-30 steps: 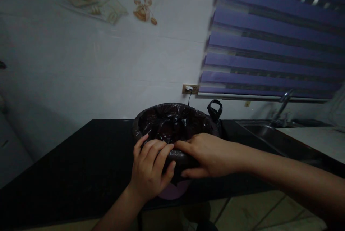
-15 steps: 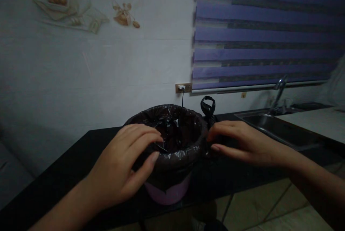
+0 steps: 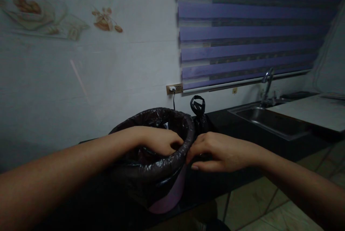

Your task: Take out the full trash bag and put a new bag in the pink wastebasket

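Note:
A pink bin (image 3: 167,202) stands on the dark counter, lined with a black bin bag (image 3: 159,170) folded over its rim. My left hand (image 3: 164,141) reaches across the opening to the inner right side. Its fingers curl closed on the bag at the rim, the fingertips partly hidden. Outside that same stretch of rim, my right hand (image 3: 215,152) has bent fingers pressed to the bag, with the thumb just below. Beyond the rim, a second black plastic bag (image 3: 202,121) stands with a looped handle on top.
To the right are a steel sink (image 3: 269,121) and a tap (image 3: 267,83), with a pale board (image 3: 315,110) beside them. A plugged-in cord (image 3: 174,101) hangs from the wall socket (image 3: 178,88). The counter's front edge runs below my right arm.
My left hand has moved from the bin's near left rim across to the inner right side. My right hand stays at the right rim. The camera view has shifted right.

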Action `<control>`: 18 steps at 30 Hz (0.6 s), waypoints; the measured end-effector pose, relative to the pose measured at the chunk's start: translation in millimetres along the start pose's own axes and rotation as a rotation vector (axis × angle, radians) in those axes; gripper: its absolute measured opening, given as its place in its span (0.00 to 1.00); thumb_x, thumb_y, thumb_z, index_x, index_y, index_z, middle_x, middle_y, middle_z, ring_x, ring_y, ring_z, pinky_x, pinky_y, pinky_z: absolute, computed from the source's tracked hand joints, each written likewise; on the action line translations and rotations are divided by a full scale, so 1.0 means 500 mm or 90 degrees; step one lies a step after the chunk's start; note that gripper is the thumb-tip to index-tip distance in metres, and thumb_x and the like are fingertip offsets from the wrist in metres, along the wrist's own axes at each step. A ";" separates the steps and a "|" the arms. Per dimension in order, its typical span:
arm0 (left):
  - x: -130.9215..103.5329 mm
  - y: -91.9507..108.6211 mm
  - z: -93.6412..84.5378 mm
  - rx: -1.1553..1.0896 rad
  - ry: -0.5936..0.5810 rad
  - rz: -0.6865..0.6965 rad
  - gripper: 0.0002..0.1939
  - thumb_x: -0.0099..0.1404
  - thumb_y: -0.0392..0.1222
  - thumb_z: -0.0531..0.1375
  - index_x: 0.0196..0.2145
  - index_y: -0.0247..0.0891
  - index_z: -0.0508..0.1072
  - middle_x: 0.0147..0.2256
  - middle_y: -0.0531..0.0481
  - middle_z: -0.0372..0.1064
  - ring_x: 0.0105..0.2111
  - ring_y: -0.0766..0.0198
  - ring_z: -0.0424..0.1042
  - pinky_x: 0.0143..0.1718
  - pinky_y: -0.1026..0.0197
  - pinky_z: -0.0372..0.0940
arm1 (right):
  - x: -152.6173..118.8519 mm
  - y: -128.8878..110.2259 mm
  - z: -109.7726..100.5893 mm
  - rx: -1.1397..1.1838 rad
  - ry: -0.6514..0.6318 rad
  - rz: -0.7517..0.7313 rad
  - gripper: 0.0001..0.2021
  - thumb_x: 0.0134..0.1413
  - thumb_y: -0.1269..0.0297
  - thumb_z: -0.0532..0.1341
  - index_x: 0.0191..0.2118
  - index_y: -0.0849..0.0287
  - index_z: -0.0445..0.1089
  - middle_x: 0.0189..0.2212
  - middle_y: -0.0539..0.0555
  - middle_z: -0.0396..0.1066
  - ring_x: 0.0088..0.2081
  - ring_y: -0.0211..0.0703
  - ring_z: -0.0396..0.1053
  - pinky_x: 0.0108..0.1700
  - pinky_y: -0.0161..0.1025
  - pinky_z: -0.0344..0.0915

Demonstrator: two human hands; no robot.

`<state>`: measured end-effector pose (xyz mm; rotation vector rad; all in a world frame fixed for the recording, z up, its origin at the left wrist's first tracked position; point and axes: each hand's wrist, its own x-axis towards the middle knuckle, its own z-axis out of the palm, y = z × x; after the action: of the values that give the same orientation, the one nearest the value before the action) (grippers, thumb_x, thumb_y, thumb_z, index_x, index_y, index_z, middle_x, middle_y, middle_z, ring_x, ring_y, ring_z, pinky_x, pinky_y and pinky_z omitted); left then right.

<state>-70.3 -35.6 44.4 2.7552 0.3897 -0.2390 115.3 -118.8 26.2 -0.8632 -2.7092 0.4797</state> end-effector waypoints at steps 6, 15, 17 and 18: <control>0.016 -0.007 0.004 -0.011 -0.073 -0.034 0.15 0.57 0.30 0.56 0.41 0.34 0.76 0.41 0.44 0.77 0.37 0.59 0.75 0.39 0.59 0.68 | -0.004 0.013 0.010 0.046 -0.001 -0.011 0.12 0.61 0.67 0.56 0.46 0.65 0.73 0.42 0.57 0.74 0.45 0.38 0.71 0.48 0.34 0.63; 0.031 -0.073 -0.036 0.125 -0.064 -0.099 0.11 0.60 0.35 0.54 0.36 0.31 0.75 0.32 0.45 0.74 0.29 0.62 0.70 0.32 0.60 0.64 | -0.052 0.061 -0.037 -0.025 -0.036 0.238 0.16 0.63 0.60 0.52 0.37 0.65 0.74 0.32 0.56 0.74 0.32 0.38 0.71 0.35 0.32 0.64; 0.040 -0.088 -0.041 0.201 -0.031 -0.071 0.11 0.60 0.35 0.54 0.37 0.31 0.75 0.34 0.42 0.74 0.32 0.60 0.71 0.35 0.58 0.64 | -0.045 0.085 -0.042 -0.134 0.071 0.304 0.15 0.62 0.62 0.52 0.41 0.63 0.73 0.35 0.57 0.74 0.35 0.41 0.72 0.36 0.34 0.65; 0.046 -0.093 -0.041 0.235 -0.019 -0.055 0.12 0.60 0.36 0.54 0.38 0.30 0.75 0.37 0.40 0.74 0.35 0.58 0.71 0.38 0.57 0.64 | -0.037 0.099 -0.039 -0.192 0.127 0.321 0.14 0.61 0.63 0.53 0.45 0.63 0.72 0.40 0.59 0.74 0.40 0.45 0.72 0.41 0.37 0.66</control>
<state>-59.9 19.4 43.8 3.0931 0.5005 -0.4113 161.9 -87.2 22.2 -1.5972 -2.4000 0.0635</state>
